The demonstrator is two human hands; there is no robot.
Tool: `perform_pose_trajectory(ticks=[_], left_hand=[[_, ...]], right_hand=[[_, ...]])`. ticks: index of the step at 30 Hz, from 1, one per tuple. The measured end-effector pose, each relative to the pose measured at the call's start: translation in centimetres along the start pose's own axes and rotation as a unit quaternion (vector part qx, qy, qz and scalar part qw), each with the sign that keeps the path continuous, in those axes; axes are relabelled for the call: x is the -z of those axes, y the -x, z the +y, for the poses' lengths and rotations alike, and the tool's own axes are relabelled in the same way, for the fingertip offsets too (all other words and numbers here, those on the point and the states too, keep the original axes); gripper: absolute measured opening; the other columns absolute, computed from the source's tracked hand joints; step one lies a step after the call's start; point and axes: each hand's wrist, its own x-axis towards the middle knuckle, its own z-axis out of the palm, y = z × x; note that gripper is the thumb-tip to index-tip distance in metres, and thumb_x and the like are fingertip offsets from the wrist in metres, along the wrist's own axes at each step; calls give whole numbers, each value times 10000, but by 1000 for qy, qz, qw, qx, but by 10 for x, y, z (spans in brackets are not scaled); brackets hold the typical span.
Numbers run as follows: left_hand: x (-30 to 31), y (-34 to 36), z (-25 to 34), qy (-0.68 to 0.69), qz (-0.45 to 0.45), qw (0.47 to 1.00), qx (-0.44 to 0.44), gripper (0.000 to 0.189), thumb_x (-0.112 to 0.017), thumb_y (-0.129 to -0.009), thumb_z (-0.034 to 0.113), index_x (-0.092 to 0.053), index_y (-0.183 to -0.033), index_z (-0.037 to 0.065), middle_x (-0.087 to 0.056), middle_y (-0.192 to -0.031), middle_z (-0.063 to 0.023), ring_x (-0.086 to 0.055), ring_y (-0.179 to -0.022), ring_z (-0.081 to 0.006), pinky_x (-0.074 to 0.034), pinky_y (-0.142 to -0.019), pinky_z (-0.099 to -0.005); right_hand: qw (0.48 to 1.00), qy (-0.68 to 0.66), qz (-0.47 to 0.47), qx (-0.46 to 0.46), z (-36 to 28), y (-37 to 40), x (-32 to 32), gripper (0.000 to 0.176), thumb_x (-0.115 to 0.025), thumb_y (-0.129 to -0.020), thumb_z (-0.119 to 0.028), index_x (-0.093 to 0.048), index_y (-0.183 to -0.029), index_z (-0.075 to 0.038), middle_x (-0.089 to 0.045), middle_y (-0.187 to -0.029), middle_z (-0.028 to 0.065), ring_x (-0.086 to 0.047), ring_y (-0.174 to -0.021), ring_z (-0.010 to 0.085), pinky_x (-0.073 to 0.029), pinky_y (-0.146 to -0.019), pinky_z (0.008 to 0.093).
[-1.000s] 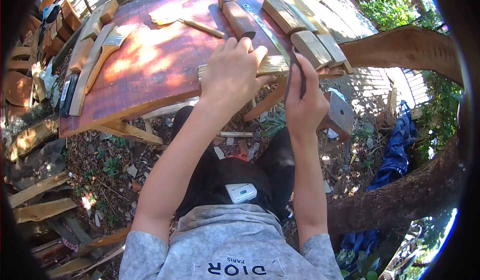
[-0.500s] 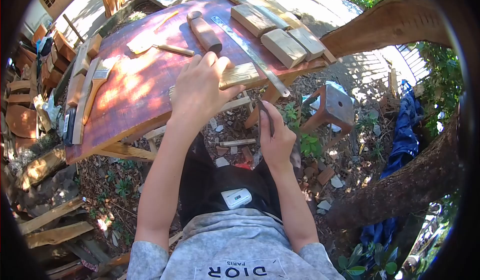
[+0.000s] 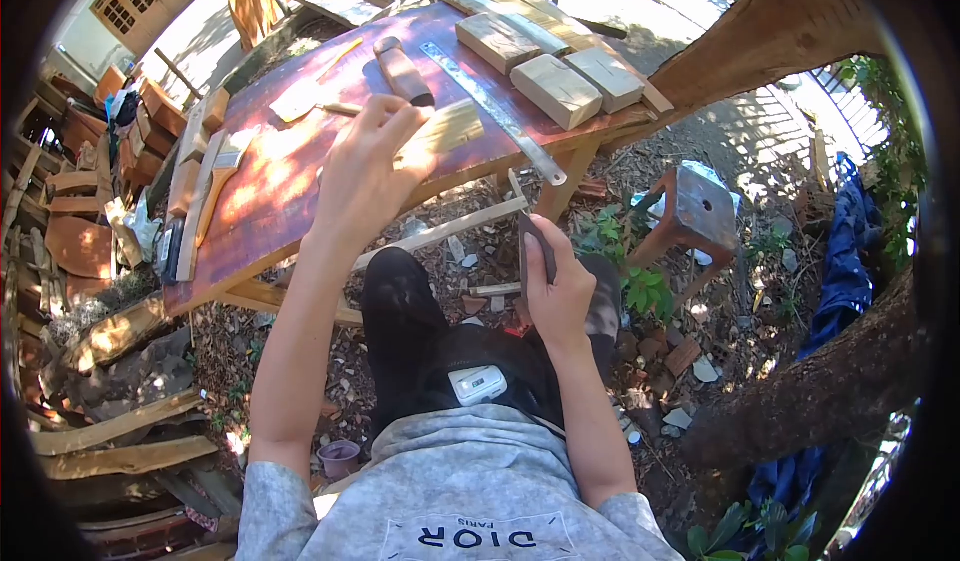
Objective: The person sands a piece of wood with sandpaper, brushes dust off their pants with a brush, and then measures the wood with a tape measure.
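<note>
Presently, the L hand (image 3: 370, 156) is closed over the pale wood piece (image 3: 452, 129), w/ fingers curled across it; the part under the palm is hidden, so I cannot tell its full length. This piece lies at the near edge of the reddish table (image 3: 270, 201). Its long axis runs approx. along that edge, w/ the R end a bit farther fwd.

The R hand (image 3: 562, 291) grips a dark flat piece (image 3: 538, 251), thumb side up, in front of the table edge. From this grip, the wood piece is fwd and to the L, well apart, so the L hand is clearly nearer to it. The dark piece points mostly fwd, i.e. approx. across the wood's axis, not parallel w/ it.

Btwn the wood piece and the pale blocks (image 3: 557, 91) lies the metal ruler (image 3: 490, 111), its near end sticking out past the edge, just fwd of the R hand. The rounded wooden tool (image 3: 402, 69) rests beyond the L hand.
</note>
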Motion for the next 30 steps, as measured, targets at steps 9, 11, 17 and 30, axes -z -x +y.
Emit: perform_pose_trajectory(ticks=[9, 11, 17, 30], left_hand=[[-7, 14, -11, -73, -54, 994, -69, 550, -776, -993, 386, -689, -1501, 194, -654, -1211, -103, -659, -1143, -319, -543, -995, -466], [-8, 14, -8, -37, -44, 997, -43, 556, -800, -976, 353, -692, -1494, 180, -649, -1194, -103, -661, -1128, -320, -547, -990, -464], [-15, 7, -11, -10, 29, 999, 21, 551, -867, -917, 261, -725, -1440, 166, -663, -1257, -89, -683, -1119, -318, -564, -980, -460], [-26, 4, -10, -171, 21, 982, -82, 678, -690, -1067, 467, -552, -1609, 85, -630, -1401, -131, -612, -1287, -367, -492, -1130, -521]], right_hand=[[1000, -29, -9, 1, -3, 10, -4, 341, -757, -1056, -143, -709, -1393, -157, -794, -896, 176, -803, -752, 339, -590, -640, 411], [999, -36, -8, 1, -4, 11, -3, 338, -758, -1056, -146, -710, -1391, -156, -797, -907, 173, -805, -763, 339, -595, -647, 407], [999, -29, -12, -5, -5, 14, -3, 332, -761, -1056, -151, -710, -1384, -151, -800, -926, 173, -806, -773, 339, -601, -660, 406], [998, -41, -47, -5, -16, 14, -6, 329, -761, -1052, -137, -712, -1377, -134, -827, -1053, 168, -830, -873, 329, -632, -716, 402]])
